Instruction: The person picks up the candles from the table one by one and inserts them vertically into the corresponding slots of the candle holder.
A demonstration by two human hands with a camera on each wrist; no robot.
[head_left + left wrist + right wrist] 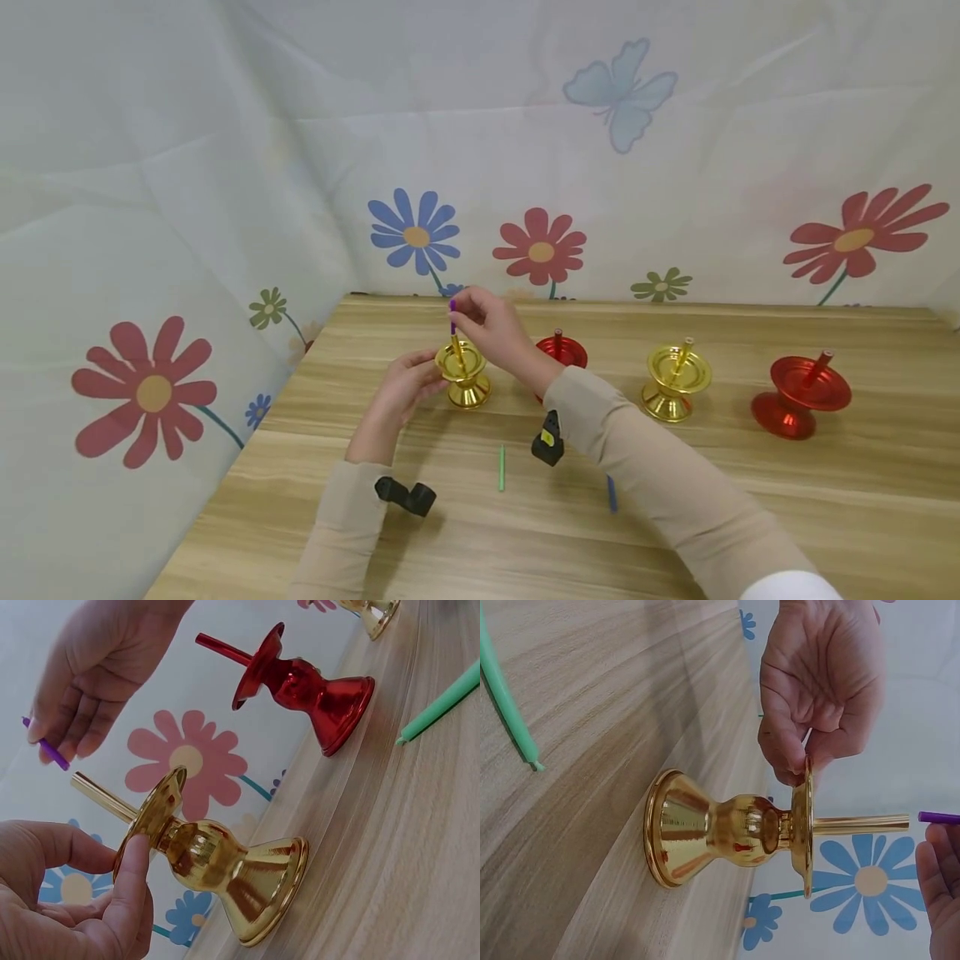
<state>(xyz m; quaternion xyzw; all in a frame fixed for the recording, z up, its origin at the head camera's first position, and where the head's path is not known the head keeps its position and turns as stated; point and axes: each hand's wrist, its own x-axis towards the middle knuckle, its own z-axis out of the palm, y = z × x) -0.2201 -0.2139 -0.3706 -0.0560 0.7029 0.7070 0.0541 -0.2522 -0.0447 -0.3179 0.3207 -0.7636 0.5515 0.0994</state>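
Note:
My right hand (487, 323) pinches a thin purple candle (49, 744) between thumb and fingers. The candle is upright, its lower end just above the tube of the leftmost gold candle holder (468, 390). In the right wrist view a small gap shows between the purple candle (937, 817) and the gold tube (862, 824). With thumb and fingers my left hand (405, 385) grips the rim of that holder's dish (802, 825) from the left. The holder's base rests on the wooden table.
To the right stand a red holder (564, 352), partly behind my right arm, another gold holder (670, 392) and another red one (798, 396). A green candle (502, 468) and a blue candle (612, 493) lie in front on the table (540, 542). Flowered cloth (465, 150) hangs behind.

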